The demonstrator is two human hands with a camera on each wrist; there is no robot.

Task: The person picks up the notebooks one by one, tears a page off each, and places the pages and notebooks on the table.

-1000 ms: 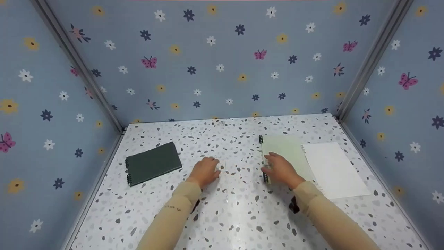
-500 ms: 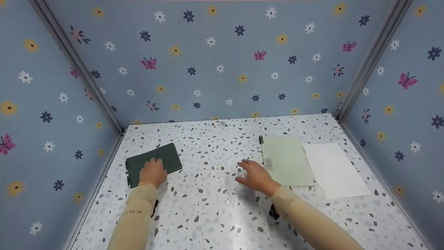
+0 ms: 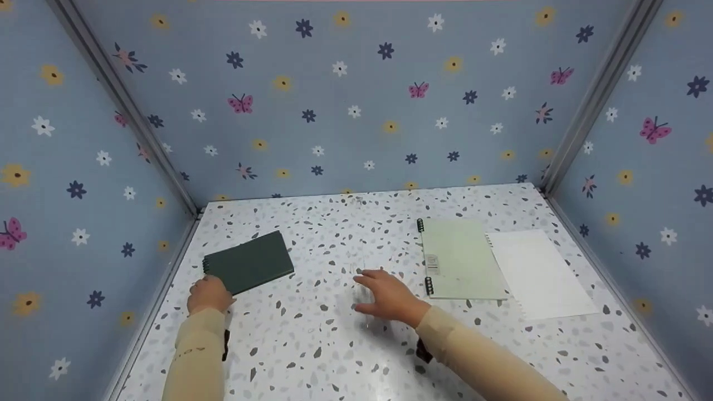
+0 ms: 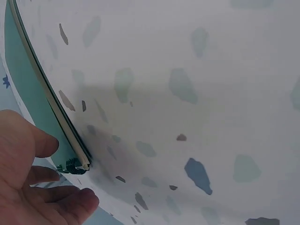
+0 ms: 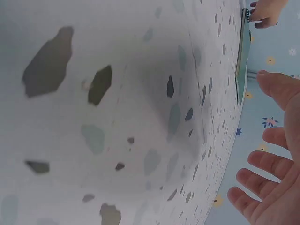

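Observation:
A dark green spiral notebook (image 3: 253,262) lies closed at the left of the table, its coils on the left side. My left hand (image 3: 209,295) is at its lower left corner and hides the lower coils in the head view. From the left wrist, the thumb (image 4: 44,143) and fingers (image 4: 77,204) are seen spread around the coil (image 4: 74,165) end of the notebook, with a gap between them. My right hand (image 3: 390,298) hovers over the middle of the table, fingers apart, holding nothing.
To the right lies a pale green spiral notebook (image 3: 462,259) with a small label. A white sheet (image 3: 543,273) with a torn, perforated edge lies beside it. Flower-patterned panels (image 3: 356,100) enclose the speckled table (image 3: 334,356) at the back and sides.
My left hand has moved left from the table's middle, across the dark green notebook, to its coil corner. My right hand has come off the pale green notebook toward the middle.

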